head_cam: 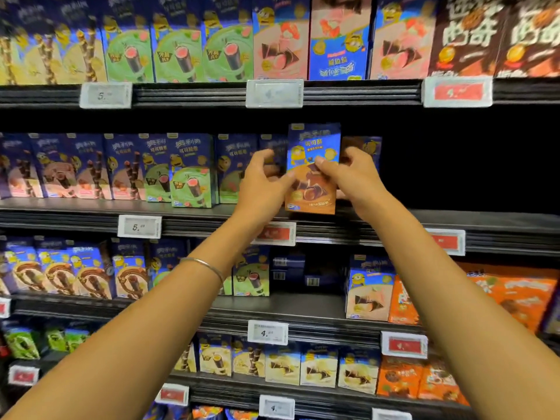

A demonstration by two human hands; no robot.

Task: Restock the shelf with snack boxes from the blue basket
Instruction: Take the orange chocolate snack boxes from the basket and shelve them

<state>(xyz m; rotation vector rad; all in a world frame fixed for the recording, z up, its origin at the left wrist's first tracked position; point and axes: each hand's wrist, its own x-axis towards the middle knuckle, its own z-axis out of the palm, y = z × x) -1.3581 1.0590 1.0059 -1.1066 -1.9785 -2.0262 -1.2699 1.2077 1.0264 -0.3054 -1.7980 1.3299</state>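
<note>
A blue and brown snack box (312, 177) stands upright at the front edge of the middle shelf (454, 221). My left hand (262, 180) grips its left side, thumb near the front face. My right hand (353, 177) pinches its right edge from the front. Behind the box stands another box of the same kind (363, 147), half hidden by my right hand. The blue basket is out of view.
Green and brown snack boxes (191, 174) fill the middle shelf to the left. Right of the held box the shelf is dark, with nothing visible on it. Price tags (139, 227) line the shelf rails. Full rows of boxes stand above and below.
</note>
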